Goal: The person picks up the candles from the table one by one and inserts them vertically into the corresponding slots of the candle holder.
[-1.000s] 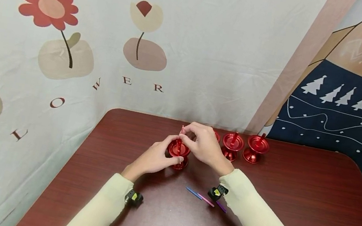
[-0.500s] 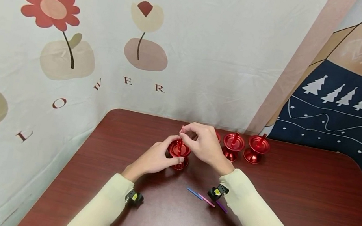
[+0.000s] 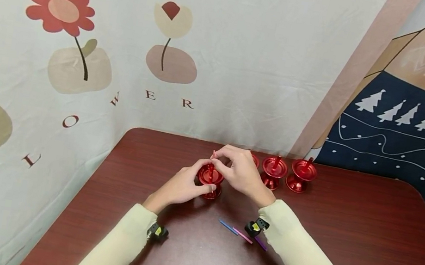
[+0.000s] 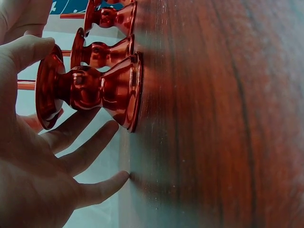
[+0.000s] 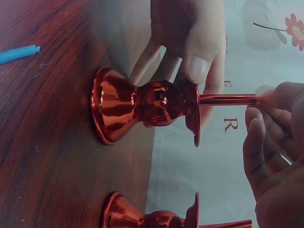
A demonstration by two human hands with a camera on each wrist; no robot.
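Note:
A shiny red metal candle holder [image 3: 217, 179] stands upright on the table, its dish rim between the thumb and fingers of my left hand [image 3: 184, 183]. In the left wrist view the thumb lies on the rim, and the other fingers spread past the stem. My right hand [image 3: 241, 170] pinches a thin pinkish-red candle [image 3: 214, 154] right at the top of the holder's central tube [image 5: 225, 99]. The candle's lower part is hidden by the fingers and tube.
More red candle holders [image 3: 274, 167] stand in a row to the right, one partly behind my right hand. Thin blue [image 3: 228, 227], pink [image 3: 242, 235] and purple [image 3: 261, 243] candles lie on the brown table [image 3: 348, 230]. A printed cloth [image 3: 245, 86] hangs behind.
My right hand has lowered slightly with the candle, whose tip now shows a little lower. The left hand stays on the holder.

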